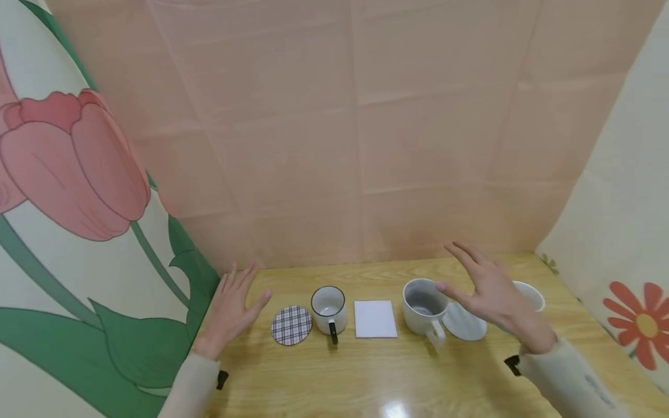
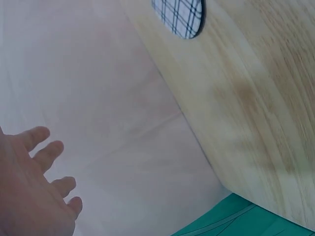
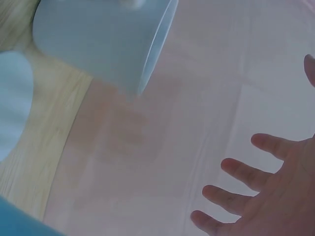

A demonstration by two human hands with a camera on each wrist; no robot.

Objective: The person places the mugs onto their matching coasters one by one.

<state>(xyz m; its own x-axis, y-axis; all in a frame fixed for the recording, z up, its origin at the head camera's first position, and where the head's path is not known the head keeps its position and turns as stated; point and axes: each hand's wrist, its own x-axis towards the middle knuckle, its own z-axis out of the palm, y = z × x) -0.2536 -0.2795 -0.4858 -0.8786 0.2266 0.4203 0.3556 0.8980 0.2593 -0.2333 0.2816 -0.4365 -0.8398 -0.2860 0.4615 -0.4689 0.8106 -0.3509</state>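
My left hand (image 1: 230, 310) is raised over the table's left end with its fingers spread and nothing in it. Nearest to it lies a round plaid coaster (image 1: 291, 325), with a small white mug (image 1: 329, 313) with a dark rim and black handle beside that. A square white coaster (image 1: 376, 319) lies in the middle. My right hand (image 1: 491, 290) hovers, fingers extended and holding nothing, above the right side. Below and left of it stand a larger white mug (image 1: 421, 310) and a round white coaster (image 1: 464, 323). Behind this hand, a white-rimmed cup (image 1: 530, 295) is partly hidden.
The wooden table (image 1: 324, 377) ends at a pinkish cloth backdrop (image 1: 355, 145). A tulip-printed cloth (image 1: 78, 162) borders the left side, and a flower-printed cloth (image 1: 627, 232) the right.
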